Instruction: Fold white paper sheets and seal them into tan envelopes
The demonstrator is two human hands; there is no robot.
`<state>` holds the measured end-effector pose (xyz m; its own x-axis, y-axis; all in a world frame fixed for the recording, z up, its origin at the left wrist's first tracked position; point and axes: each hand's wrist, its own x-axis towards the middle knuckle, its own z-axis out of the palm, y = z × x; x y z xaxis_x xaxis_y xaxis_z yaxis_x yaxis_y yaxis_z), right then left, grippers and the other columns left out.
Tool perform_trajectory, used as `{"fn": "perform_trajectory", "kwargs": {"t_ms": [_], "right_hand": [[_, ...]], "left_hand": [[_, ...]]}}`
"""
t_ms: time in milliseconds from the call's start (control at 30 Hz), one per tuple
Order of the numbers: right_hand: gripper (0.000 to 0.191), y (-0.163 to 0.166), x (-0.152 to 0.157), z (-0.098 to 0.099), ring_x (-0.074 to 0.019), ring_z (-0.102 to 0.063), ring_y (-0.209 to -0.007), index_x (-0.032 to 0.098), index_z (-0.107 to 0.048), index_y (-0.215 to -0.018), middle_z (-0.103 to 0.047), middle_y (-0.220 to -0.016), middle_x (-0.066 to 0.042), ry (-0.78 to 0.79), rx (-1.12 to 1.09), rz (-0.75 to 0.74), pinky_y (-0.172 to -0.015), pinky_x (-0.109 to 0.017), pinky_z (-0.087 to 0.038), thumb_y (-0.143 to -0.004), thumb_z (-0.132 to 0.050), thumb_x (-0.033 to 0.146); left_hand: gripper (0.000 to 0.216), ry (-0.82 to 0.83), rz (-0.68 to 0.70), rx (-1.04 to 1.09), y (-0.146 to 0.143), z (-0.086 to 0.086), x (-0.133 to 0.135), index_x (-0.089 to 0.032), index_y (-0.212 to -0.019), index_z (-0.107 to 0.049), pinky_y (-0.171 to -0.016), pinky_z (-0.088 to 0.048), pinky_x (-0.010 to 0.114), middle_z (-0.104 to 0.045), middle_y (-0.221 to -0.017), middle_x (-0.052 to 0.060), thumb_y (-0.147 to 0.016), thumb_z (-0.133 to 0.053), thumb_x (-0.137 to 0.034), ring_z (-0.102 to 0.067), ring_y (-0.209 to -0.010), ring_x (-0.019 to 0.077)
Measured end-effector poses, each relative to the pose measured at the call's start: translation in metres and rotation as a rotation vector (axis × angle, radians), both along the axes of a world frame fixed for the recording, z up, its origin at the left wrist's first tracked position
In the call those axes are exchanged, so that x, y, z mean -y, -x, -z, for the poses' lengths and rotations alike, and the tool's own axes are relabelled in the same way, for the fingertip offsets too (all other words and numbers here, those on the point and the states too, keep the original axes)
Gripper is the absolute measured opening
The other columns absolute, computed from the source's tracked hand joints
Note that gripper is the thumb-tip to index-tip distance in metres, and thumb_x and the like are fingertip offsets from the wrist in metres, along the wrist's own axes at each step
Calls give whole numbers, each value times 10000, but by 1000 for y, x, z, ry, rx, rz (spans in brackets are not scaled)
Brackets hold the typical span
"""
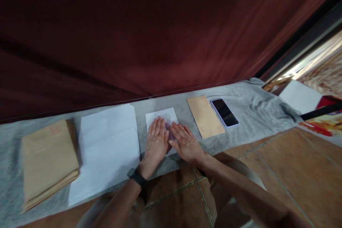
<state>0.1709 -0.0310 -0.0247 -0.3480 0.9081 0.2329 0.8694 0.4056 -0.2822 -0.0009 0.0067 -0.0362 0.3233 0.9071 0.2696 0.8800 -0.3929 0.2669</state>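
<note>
Both of my hands lie flat on a small white sheet of paper (160, 113), which rests on the grey cloth in front of me. My left hand (156, 140) covers the sheet's left part, its fingers stretched forward and close together. Over the right part, my right hand (187, 144) is angled inward with its fingers extended. Much of the sheet is hidden under the hands, so I cannot tell whether it is folded. Just to the right lies a single brown envelope (205, 117). On the left is a stack of larger white paper (107, 149).
A pile of brown envelopes (49, 160) sits at the far left of the grey cloth (256, 114). A phone (224, 112) with a dark screen lies beyond the single envelope. A dark red curtain (160, 35) hangs behind. Floor tiles (299, 164) show below the front edge.
</note>
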Motion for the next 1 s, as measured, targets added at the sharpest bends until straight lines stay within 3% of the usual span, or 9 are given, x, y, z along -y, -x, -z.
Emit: {"fn": "perform_trajectory", "kwargs": {"t_ms": [100,233,533,733,867,1000], "right_hand": [[584,4,-4,3,-229,-371,-1479,126,-395,-1542,-409,-1591,-103,43,-10,-26,-1246,-449,-261,-1067,-337,461],[577,0,-5,14,-243,-383,-1473,135,-415,-1530,-413,-1586,-114,41,15,-30,-1238,-470,-267,-1060,-374,466],[599,-15,-12,17,-293,-383,-1469,86,-420,-1523,-389,-1590,-147,11,66,77,-1225,-486,-281,-1041,-439,441],[578,-19,-20,13,-294,-388,-1467,100,-430,-1523,-407,-1580,-146,60,57,138,-1212,-499,-303,-1043,-425,424],[541,-10,-29,9,-265,-388,-1470,144,-417,-1537,-400,-1589,-120,45,35,119,-1219,-490,-295,-1053,-384,383],[506,6,-46,6,-233,-382,-1474,180,-449,-1521,-411,-1591,-66,58,30,37,-1234,-456,-279,-1065,-339,368]], "left_hand": [[603,39,108,-59,-7,5,15,-63,-1564,-301,-1240,-287,499,-343,-1621,175,-986,-325,-234,-211,-1543,271],[617,43,110,-122,-6,9,24,-41,-1551,-322,-1246,-275,497,-341,-1617,190,-957,-355,-208,-223,-1540,273],[687,1,-115,-43,12,12,17,18,-1521,-335,-1212,-298,552,-343,-1589,280,-1003,-371,-433,-259,-1523,351],[673,-4,-190,11,21,11,8,32,-1505,-358,-1209,-285,582,-354,-1578,292,-1002,-370,-415,-265,-1517,373],[610,-6,-88,-19,15,2,0,-55,-1543,-346,-1242,-234,558,-359,-1608,196,-1007,-333,-346,-229,-1539,313],[580,57,27,-67,3,-5,-15,-54,-1525,-388,-1254,-230,501,-382,-1605,157,-995,-300,-272,-250,-1534,283]]}}
